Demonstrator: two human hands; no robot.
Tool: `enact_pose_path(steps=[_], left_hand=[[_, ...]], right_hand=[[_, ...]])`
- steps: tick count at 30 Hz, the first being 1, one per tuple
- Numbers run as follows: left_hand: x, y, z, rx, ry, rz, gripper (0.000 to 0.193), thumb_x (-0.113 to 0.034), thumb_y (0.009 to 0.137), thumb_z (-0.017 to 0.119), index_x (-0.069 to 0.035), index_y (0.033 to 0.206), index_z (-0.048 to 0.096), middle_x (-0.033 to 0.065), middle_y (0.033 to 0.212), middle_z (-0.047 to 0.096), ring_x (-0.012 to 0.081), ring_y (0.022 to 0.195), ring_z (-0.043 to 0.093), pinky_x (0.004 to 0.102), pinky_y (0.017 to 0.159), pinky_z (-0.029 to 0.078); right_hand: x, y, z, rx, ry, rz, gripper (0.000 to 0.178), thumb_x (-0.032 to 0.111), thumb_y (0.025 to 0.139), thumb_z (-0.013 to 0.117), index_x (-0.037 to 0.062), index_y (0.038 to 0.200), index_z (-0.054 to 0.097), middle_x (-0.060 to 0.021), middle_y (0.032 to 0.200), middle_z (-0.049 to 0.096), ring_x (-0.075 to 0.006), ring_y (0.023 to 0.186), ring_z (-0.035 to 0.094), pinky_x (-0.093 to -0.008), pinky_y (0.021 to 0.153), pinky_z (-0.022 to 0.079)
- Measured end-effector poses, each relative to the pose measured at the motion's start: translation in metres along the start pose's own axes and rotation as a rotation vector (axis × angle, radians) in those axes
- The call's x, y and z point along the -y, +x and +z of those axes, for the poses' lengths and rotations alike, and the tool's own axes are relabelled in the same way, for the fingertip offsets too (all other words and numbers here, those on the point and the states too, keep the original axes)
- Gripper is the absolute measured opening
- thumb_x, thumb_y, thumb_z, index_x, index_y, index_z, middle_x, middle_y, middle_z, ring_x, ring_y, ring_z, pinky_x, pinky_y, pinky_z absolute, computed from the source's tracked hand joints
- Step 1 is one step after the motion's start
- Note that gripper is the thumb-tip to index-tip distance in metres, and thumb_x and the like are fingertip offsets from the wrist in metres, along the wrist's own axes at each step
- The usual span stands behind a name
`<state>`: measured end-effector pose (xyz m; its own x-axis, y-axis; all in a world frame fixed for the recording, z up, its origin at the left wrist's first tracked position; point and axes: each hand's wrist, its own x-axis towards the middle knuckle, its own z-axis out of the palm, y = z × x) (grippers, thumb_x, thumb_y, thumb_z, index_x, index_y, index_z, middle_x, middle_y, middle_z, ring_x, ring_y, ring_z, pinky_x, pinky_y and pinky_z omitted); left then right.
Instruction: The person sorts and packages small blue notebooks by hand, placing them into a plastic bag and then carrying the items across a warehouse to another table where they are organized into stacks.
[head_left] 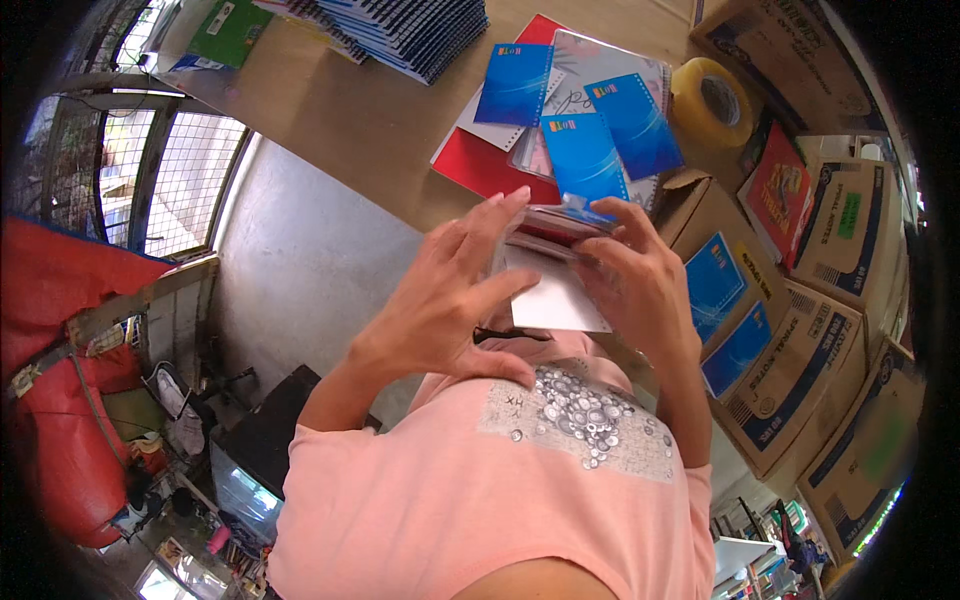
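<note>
In front of my chest, at the near table edge, is a rectangular bundle (pixel 556 300) with a white face and clear plastic and red along its far edge. My left hand (pixel 445 290) is at its left side, upper fingers along the far corner, one finger at the white face and the thumb spread away toward my shirt. Curled fingers of my right hand (pixel 640 285) close around the right side, hiding part of it. Just beyond lie three blue notebook covers (pixel 580 155), over a patterned clear-covered sheet (pixel 640 60) and a red cover (pixel 475 160).
A tall stack of spiral notebooks (pixel 400 35) stands at the far left of the table (pixel 340 130). A roll of clear tape (pixel 712 103) lies at the right. Several cardboard boxes (pixel 800 370) crowd the right side, with blue covers (pixel 715 285) on one. A meshed window (pixel 190 180) is at left.
</note>
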<state>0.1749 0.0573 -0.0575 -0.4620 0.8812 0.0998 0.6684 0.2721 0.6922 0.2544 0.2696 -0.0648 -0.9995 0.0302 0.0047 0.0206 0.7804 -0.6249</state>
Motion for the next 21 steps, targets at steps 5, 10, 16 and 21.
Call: enact_pose_path(steps=[5, 10, 16, 21], left_hand=[[0.006, 0.003, 0.022, -0.062, 0.304, 0.027, 0.062, -0.064, 0.068, 0.064, -0.006, 0.090, 0.069, 0.0220, 0.141, 0.036, 0.0365, 0.131, 0.032, 0.0479, 0.101, 0.030], [0.003, -0.001, 0.036, -0.256, 0.338, -0.011, 0.044, -0.047, 0.074, 0.068, -0.007, 0.092, 0.070, 0.0212, 0.139, 0.038, 0.0347, 0.129, 0.034, 0.0463, 0.099, 0.031], [-0.003, -0.001, 0.047, -0.393, 0.256, -0.089, 0.036, -0.032, 0.074, 0.068, -0.013, 0.105, 0.068, 0.0203, 0.139, 0.035, 0.0331, 0.123, 0.039, 0.0462, 0.096, 0.033], [-0.003, -0.007, 0.044, -0.407, 0.302, 0.006, 0.033, -0.033, 0.075, 0.067, -0.014, 0.103, 0.068, 0.0191, 0.134, 0.038, 0.0337, 0.119, 0.041, 0.0468, 0.095, 0.033]], right_hand=[[-0.002, 0.006, 0.004, -0.010, -0.281, -0.129, 0.014, 0.011, 0.068, 0.068, 0.0099, 0.082, 0.067, -0.0021, 0.116, 0.056, -0.0180, 0.098, 0.058, -0.0417, 0.083, 0.042], [-0.008, -0.001, 0.011, -0.085, -0.302, -0.188, 0.016, 0.009, 0.069, 0.064, 0.0088, 0.085, 0.067, 0.0004, 0.115, 0.057, -0.0161, 0.105, 0.053, -0.0444, 0.087, 0.036], [-0.015, -0.006, 0.007, -0.160, -0.126, -0.218, 0.018, 0.010, 0.068, 0.066, 0.0122, 0.086, 0.068, -0.0007, 0.120, 0.058, -0.0171, 0.105, 0.056, -0.0460, 0.090, 0.034], [-0.016, -0.013, 0.004, -0.202, -0.164, -0.404, 0.019, 0.014, 0.064, 0.070, 0.0155, 0.083, 0.070, -0.0035, 0.126, 0.055, -0.0213, 0.109, 0.054, -0.0477, 0.095, 0.031]])
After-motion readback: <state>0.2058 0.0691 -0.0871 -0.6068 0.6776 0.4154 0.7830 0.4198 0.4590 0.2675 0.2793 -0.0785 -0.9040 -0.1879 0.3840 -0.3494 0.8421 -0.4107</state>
